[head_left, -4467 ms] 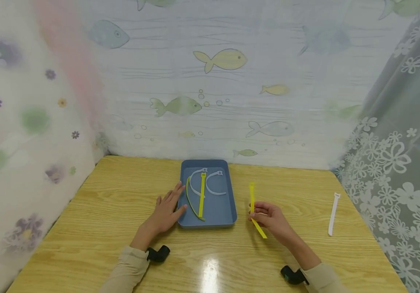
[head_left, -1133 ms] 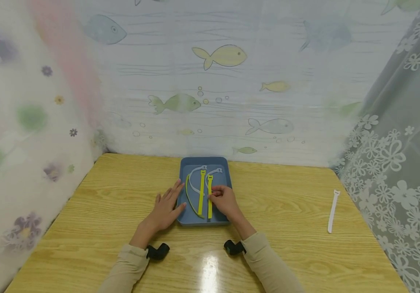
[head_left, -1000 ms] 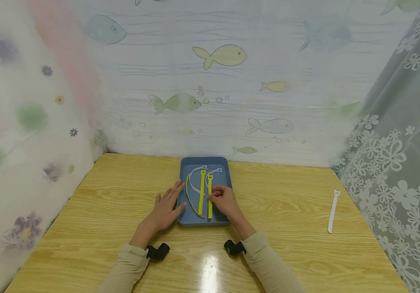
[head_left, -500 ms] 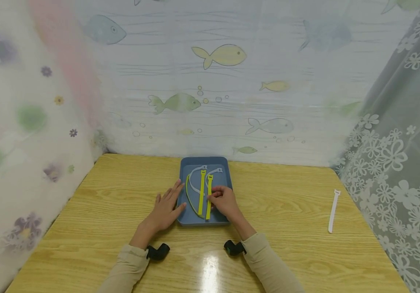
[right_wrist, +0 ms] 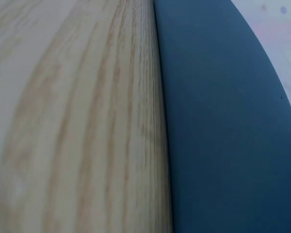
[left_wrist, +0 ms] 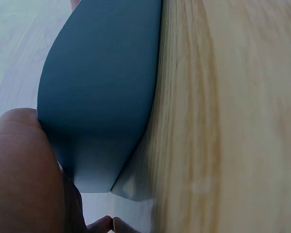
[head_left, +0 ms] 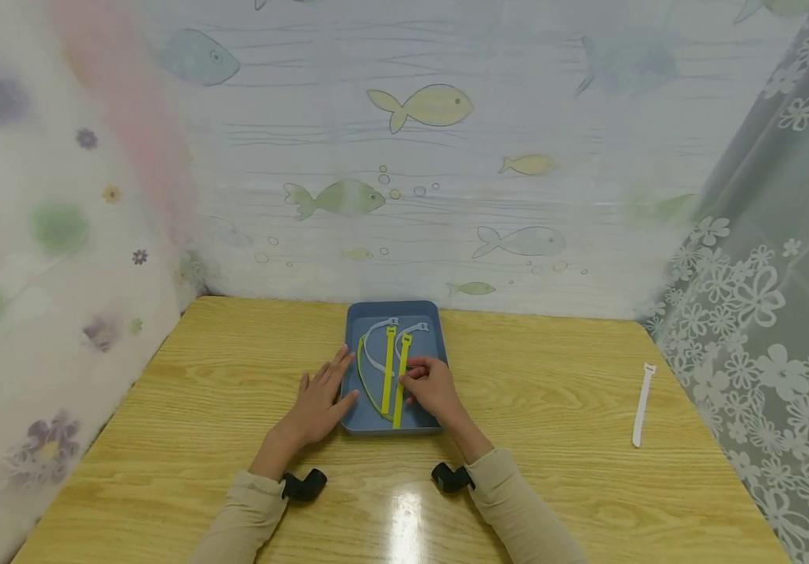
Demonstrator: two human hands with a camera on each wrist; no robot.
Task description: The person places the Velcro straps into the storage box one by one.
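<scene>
I count six straps in all, five in the blue tray [head_left: 393, 311] and one outside it. Three of them are yellow: one straight yellow strap [head_left: 388, 372] near the middle of the tray, one thin curved yellow strap [head_left: 366, 384] bowing along the tray's left wall, and the yellow strap [head_left: 400, 380] under my right hand [head_left: 431, 389], slightly tilted and just beside the straight one. Two white straps [head_left: 374, 345] curl at the far end of the tray, partly under the yellow ones. The sixth, a single white strap [head_left: 641, 405], lies alone on the wooden table [head_left: 200, 392], well apart to the right.

My right hand sits inside the tray with curled fingers, the fingertips pinching the tilted yellow strap about its middle. My left hand [head_left: 319, 403] lies flat with straight fingers on the table, touching the tray's left outer wall; the left wrist view shows that blue wall [left_wrist: 102, 97] against the hand.

I can read no brand, label or writing on the straps or the tray. The backdrop [head_left: 421, 110] bears printed fish only.
</scene>
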